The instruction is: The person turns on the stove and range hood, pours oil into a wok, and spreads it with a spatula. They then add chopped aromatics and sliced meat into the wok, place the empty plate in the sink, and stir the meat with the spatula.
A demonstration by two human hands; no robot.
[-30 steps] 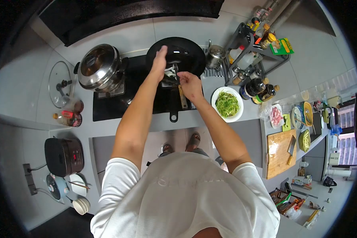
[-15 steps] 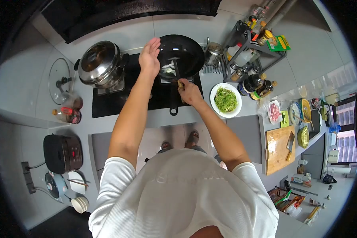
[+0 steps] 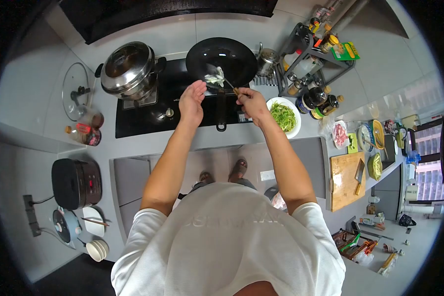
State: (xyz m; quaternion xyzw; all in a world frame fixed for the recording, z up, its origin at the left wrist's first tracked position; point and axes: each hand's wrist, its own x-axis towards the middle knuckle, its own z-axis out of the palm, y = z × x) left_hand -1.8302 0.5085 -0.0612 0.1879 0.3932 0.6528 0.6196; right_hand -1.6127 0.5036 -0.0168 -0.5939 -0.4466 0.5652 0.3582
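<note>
A black wok (image 3: 222, 52) sits on the black stove (image 3: 138, 121), its handle (image 3: 221, 111) pointing toward me. White and pale green pieces of food (image 3: 214, 76) lie low in the wok, by the head of a spatula. My right hand (image 3: 252, 104) is closed around the wooden handle of the spatula (image 3: 236, 90). Near the wok's lower left rim, my left hand (image 3: 192, 105) is open with its fingers stretched out and nothing in it. Right of my right hand stands a white plate (image 3: 297, 129) of shredded green vegetable (image 3: 282, 116).
A lidded steel pot (image 3: 127, 71) stands on the left burner. Bottles (image 3: 311, 100) and a dark rack (image 3: 330, 64) are on the right, beyond the plate. Farther right lies a cutting board (image 3: 341, 182) with a knife (image 3: 360, 172). A rice cooker (image 3: 75, 184) stands far left.
My left hand has come down from above the wok's left side toward its near rim. My right hand has shifted slightly right and up with the spatula, whose handle now slants.
</note>
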